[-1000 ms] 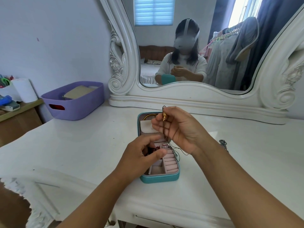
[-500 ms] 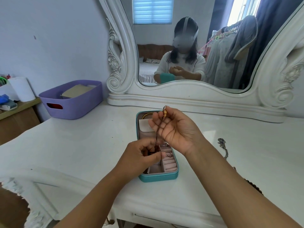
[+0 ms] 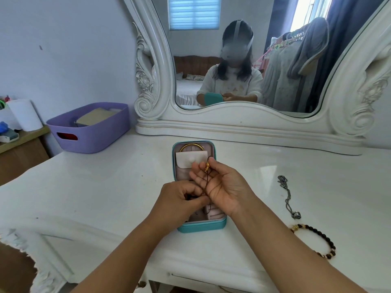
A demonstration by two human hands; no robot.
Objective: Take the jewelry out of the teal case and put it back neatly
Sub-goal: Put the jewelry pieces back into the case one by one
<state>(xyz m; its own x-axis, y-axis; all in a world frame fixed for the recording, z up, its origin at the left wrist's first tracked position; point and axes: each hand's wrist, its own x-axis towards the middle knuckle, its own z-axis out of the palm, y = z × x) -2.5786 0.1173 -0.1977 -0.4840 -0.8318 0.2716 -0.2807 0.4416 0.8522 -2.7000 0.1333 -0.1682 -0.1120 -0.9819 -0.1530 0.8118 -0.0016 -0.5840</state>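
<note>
At the far left a purple bin point(image 3: 88, 132) of smooth plastic stands on the white, glossy table point(image 3: 105, 187), well apart from the work. In the middle lies the teal case point(image 3: 201, 226), open, a small box with rounded corners and a soft pink lining; a gold bangle point(image 3: 191, 146) and a pale pouch point(image 3: 191, 158) sit in its far half.

The left hand point(image 3: 177, 201) is over the near half of the case, its grip pressed together on the low end of a thin dark cord point(image 3: 207, 181). The right hand point(image 3: 222, 187) is palm up, fingers mostly spread, while thumb and forefinger pinch the cord just by a small gold charm point(image 3: 207, 166).

I think the cord is the danger: it is thin and limp, so it could knot, or catch on the ring rolls in the case, if it is pulled fast. The tiny charm could also slip from the pinch.

To the right, a silver chain point(image 3: 286, 195) with a ring and a bracelet point(image 3: 317, 240) of dark round beads lie on the table, already out.
</note>
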